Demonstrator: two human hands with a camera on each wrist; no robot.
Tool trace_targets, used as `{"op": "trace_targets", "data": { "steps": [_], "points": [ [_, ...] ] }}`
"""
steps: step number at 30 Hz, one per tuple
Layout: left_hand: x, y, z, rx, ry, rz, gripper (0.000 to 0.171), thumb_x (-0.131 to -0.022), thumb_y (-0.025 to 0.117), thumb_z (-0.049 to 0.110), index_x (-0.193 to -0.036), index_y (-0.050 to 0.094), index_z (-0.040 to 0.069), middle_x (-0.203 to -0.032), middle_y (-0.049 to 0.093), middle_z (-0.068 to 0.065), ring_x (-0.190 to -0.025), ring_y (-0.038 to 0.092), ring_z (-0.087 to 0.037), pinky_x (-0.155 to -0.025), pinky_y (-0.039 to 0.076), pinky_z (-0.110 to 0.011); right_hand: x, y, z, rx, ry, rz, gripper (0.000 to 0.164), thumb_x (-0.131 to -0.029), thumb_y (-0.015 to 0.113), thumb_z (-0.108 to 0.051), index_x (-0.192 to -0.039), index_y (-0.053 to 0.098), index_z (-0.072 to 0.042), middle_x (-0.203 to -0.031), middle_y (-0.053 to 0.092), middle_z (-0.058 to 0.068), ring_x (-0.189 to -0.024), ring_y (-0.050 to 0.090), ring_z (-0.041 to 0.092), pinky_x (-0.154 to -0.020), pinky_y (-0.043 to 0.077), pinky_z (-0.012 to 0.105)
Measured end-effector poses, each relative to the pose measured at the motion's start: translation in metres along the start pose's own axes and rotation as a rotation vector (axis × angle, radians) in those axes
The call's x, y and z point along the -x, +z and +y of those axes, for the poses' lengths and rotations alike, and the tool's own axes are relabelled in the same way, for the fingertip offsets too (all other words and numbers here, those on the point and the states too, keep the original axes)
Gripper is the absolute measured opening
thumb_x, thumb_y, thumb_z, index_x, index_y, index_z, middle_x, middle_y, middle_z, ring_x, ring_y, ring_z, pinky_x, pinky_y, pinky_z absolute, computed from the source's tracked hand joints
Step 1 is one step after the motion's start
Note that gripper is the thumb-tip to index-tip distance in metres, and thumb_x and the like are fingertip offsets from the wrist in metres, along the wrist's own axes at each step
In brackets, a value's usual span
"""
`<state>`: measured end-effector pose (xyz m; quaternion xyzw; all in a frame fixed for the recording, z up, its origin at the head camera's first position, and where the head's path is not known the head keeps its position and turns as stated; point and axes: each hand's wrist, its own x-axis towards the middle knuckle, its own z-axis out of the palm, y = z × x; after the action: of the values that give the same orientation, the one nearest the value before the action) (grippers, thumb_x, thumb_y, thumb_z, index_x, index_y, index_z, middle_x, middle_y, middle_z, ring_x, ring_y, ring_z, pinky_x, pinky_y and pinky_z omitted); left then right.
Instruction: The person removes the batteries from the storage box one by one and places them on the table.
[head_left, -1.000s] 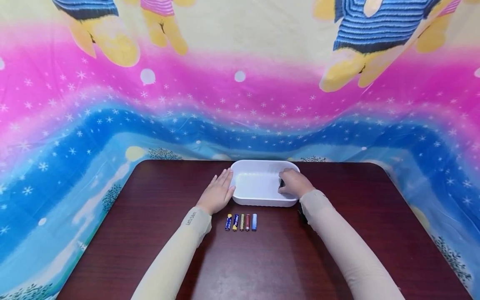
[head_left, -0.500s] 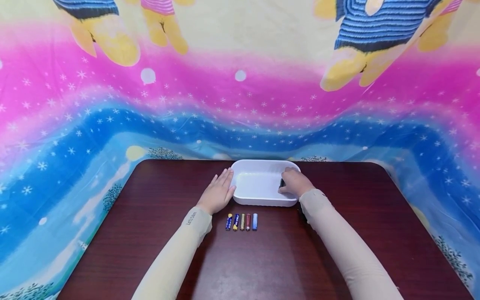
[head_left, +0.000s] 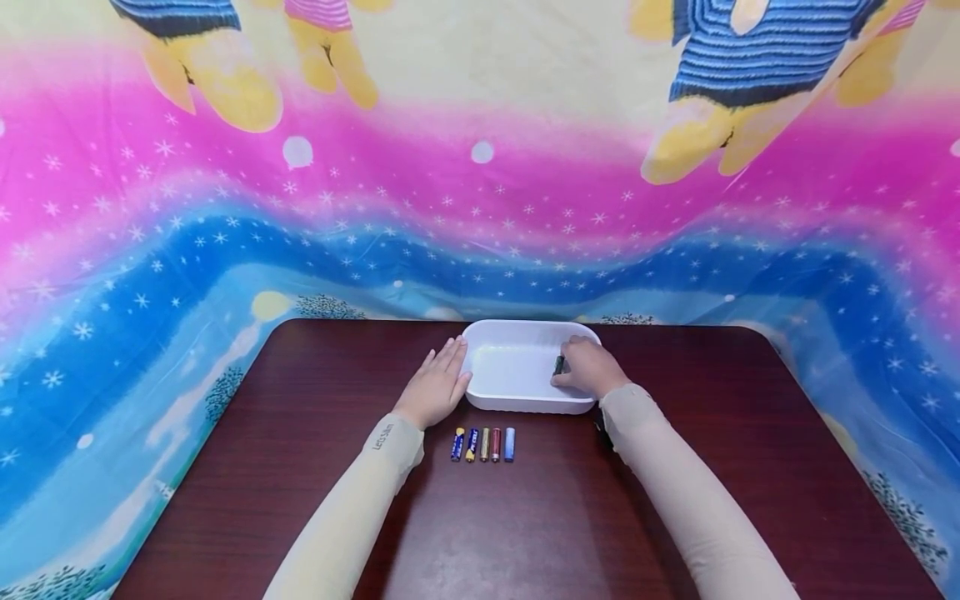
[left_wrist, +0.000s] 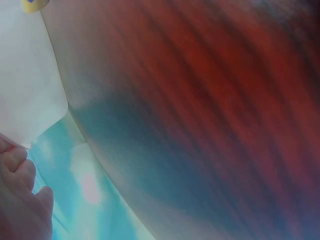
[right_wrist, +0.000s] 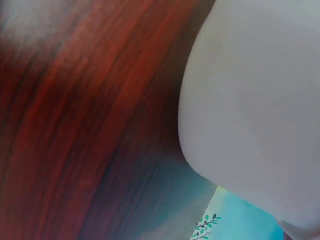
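Note:
A white plastic tray (head_left: 517, 403) stands near the table's back edge. My left hand (head_left: 433, 392) lies with straight fingers against its left end; in the left wrist view that hand (left_wrist: 25, 200) touches the tray (left_wrist: 30, 75). Inside the tray's right end, my right hand (head_left: 595, 367) pinches a dark battery (head_left: 558, 365) between thumb and fingers, partly covered by them. In front of the tray lies a row of several batteries: two blue-and-yellow, a gold battery (head_left: 485, 445), a red battery (head_left: 496, 445) and a light blue battery (head_left: 510, 445). The right wrist view shows mostly the tray's outer wall (right_wrist: 250, 115).
Everything stands on a dark red-brown wooden table (head_left: 300, 467) with rounded back corners. A colourful printed cloth (head_left: 480, 200) hangs behind and along the sides of the table.
My right hand has shifted slightly left inside the tray, and more of the dark battery shows. My left hand and the row of batteries stay where they were.

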<state>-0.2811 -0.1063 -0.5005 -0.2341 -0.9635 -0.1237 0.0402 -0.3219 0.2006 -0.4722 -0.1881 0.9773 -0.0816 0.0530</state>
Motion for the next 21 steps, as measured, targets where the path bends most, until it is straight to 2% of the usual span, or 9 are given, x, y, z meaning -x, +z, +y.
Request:
{"op": "trace_targets", "data": {
  "steps": [7,10,14,21],
  "points": [
    [0.0005,-0.0008,0.0000,0.001,0.007,0.005,0.064,-0.111,0.029,0.040,-0.161,0.018,0.001,-0.167,0.020,-0.013,-0.155,0.015,-0.026,-0.124,0.018,-0.048,0.0006,0.0018,-0.0003,-0.057,0.031,0.022,0.036,-0.083,0.085,-0.036,-0.087,0.065,-0.007,-0.086,0.059,0.005,-0.072,0.052,0.018,-0.071,0.048,0.037],
    [0.0001,-0.0005,0.0001,-0.001,0.008,0.003,0.064,-0.111,0.028,0.040,-0.161,0.018,0.002,-0.167,0.019,-0.012,-0.155,0.015,-0.026,-0.124,0.018,-0.048,0.0009,0.0027,0.0000,-0.086,0.036,0.040,0.040,-0.082,0.085,-0.038,-0.096,0.069,-0.004,-0.095,0.064,0.008,-0.077,0.055,0.019,-0.076,0.052,0.039],
    [-0.0004,0.0004,-0.0003,-0.008,0.009,-0.001,0.065,-0.111,0.027,0.041,-0.161,0.018,0.002,-0.168,0.019,-0.012,-0.155,0.014,-0.026,-0.125,0.017,-0.048,0.0028,0.0029,0.0005,-0.136,0.040,0.060,0.047,-0.083,0.085,-0.038,-0.110,0.072,-0.001,-0.112,0.068,0.014,-0.091,0.063,0.023,-0.090,0.055,0.045],
    [-0.0003,-0.0001,-0.0007,-0.009,0.011,0.003,0.064,-0.111,0.028,0.040,-0.161,0.018,0.001,-0.167,0.019,-0.013,-0.155,0.015,-0.027,-0.124,0.019,-0.049,0.0040,0.0016,0.0000,-0.188,0.025,0.084,0.047,-0.086,0.082,-0.037,-0.112,0.071,0.000,-0.119,0.067,0.017,-0.107,0.064,0.030,-0.099,0.051,0.048]
  ]
}}
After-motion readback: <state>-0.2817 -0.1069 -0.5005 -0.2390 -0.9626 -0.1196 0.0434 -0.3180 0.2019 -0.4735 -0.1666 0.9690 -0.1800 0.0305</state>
